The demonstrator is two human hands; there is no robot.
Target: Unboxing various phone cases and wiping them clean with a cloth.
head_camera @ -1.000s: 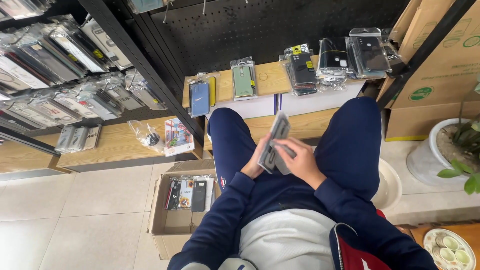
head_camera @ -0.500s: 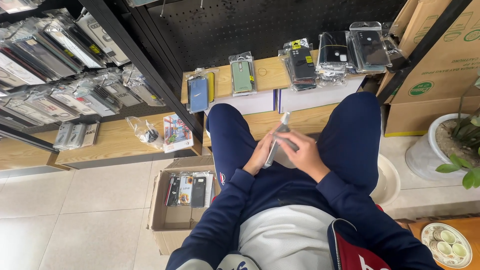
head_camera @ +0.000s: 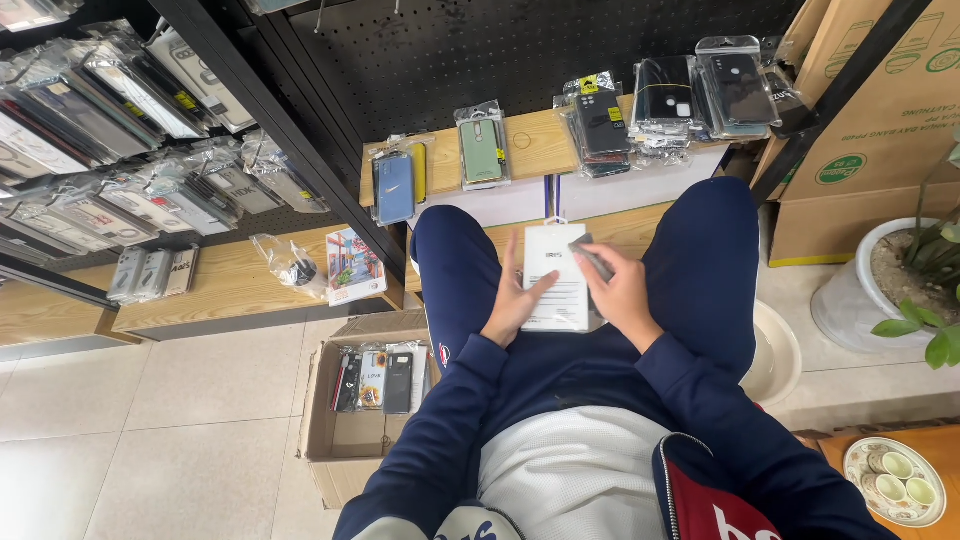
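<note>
Sitting over our lap, we hold a flat white rectangular retail packet (head_camera: pixel 556 277) between both hands: the left hand (head_camera: pixel 512 305) cups its left edge with the thumb on its face, while the right hand (head_camera: pixel 622 295) pinches a slim dark grey piece (head_camera: pixel 592 258) at its upper right corner. Judging by this light grip, the packet could slide between our knees. What the grey piece is stays unclear, and the packet's underside is hidden.
</note>
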